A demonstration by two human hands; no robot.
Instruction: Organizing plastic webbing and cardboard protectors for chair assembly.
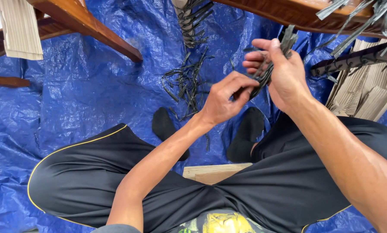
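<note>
Two hands clamped on dark strips (266, 71), left hand (223, 99) below right hand (279, 69)

Looks like a makeshift craft workshop set up on the floor rather than a kitchen or office. Blue plastic tarp (85, 90) spread as a ground sheet, strewn with dark cut strips (187, 84); stacks of corrugated cardboard pieces (366, 95) heaped at one side. Wooden frame beams (85, 21) overhead, more strips draped over them, and a low wooden block (213, 172) serving as seat.
</note>
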